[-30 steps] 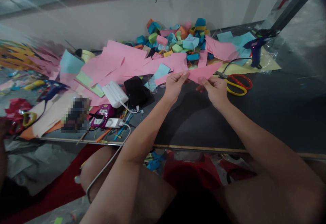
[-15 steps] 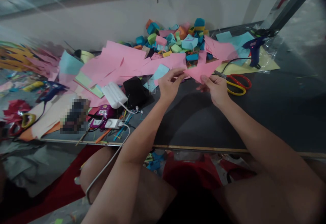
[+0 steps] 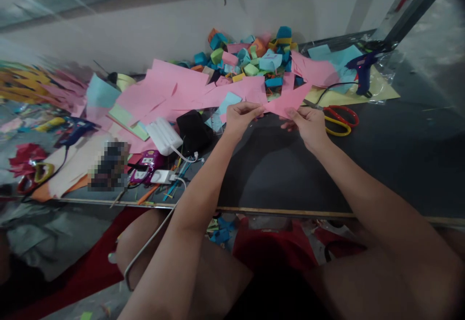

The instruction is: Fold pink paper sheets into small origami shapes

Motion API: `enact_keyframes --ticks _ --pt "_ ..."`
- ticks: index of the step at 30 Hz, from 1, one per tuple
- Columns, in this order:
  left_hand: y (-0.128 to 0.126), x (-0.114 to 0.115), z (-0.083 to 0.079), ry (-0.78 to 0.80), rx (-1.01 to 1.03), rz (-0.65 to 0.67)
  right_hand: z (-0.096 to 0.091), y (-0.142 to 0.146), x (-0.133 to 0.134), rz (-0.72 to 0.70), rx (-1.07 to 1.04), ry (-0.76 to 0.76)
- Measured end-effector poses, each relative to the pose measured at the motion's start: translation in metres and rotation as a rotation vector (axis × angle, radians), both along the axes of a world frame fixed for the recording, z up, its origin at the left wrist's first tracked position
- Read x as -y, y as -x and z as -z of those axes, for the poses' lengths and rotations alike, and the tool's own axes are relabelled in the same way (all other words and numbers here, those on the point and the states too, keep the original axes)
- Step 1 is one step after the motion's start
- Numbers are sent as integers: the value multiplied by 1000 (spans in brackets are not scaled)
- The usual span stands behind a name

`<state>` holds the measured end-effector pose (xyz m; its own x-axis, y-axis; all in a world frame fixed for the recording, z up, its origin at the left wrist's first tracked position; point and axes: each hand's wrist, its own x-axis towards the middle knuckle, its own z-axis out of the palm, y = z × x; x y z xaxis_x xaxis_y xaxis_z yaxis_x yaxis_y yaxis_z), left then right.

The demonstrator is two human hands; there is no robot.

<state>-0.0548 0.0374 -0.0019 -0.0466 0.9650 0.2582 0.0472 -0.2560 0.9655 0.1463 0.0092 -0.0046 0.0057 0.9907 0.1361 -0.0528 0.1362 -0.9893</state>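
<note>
Reaching both bent arms over the dark table (image 3: 276, 179) and pinching a pointy pink paper (image 3: 288, 101) between the fingertips of the left hand (image 3: 240, 117) and the right hand (image 3: 310, 125), with both thumbs on top and red-and-yellow scissors (image 3: 351, 125) just right of the right fingers.

Pale wall (image 3: 163, 31) behind dark table (image 3: 407, 169)

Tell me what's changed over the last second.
The left hand has shifted left to the left tip of the pink paper piece, whose far right corner has swung slightly left. The right hand keeps its pinch; the nearby scissors and glue gun stayed put.
</note>
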Motion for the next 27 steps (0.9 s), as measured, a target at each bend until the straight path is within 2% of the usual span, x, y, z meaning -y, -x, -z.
enact_keyframes --ticks 3,12,15,20,24,27 --pt "2 -1 1 39 28 32 1 1 0 6 27 3" --pt "14 -7 2 -18 8 59 5 -4 -6 3 40 -7" --pt "16 -10 4 24 -42 153 8 -6 -9 -37 72 -13" --pt "5 -1 1 132 -312 385 13 -4 -9 -108 115 25" --pt "0 5 -3 186 -341 420 11 -2 -6 -50 84 20" --pt "0 6 -3 220 -319 493 8 -2 -4 39 68 -79"
